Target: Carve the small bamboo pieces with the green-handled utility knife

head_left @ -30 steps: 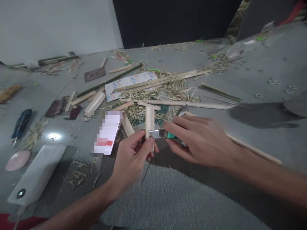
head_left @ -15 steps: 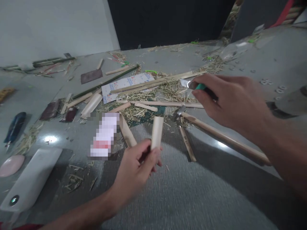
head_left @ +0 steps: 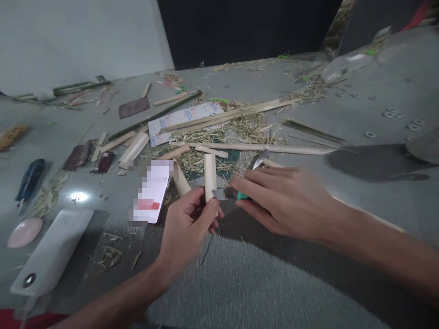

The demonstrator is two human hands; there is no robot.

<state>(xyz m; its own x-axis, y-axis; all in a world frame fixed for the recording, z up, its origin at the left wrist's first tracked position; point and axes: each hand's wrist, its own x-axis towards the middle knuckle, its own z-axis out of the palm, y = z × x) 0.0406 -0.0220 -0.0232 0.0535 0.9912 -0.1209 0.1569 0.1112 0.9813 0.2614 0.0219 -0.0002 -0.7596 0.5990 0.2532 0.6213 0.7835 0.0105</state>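
My left hand [head_left: 187,224] clamps the short pale bamboo piece [head_left: 210,176] upright while my right hand [head_left: 281,201], gripping the teal-handled knife [head_left: 229,194], shaves it; next needs a steady push.

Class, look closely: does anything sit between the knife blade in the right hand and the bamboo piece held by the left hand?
Nothing visible does. The knife blade already meets the bamboo piece, gripped by the left hand.

Dim overhead light puts one small glare spot on the bench [head_left: 77,196] at left. A broad soft shadow pools right of centre. Edges bow and smear, the right hand [head_left: 284,203] is slightly motion-blurred, background black.
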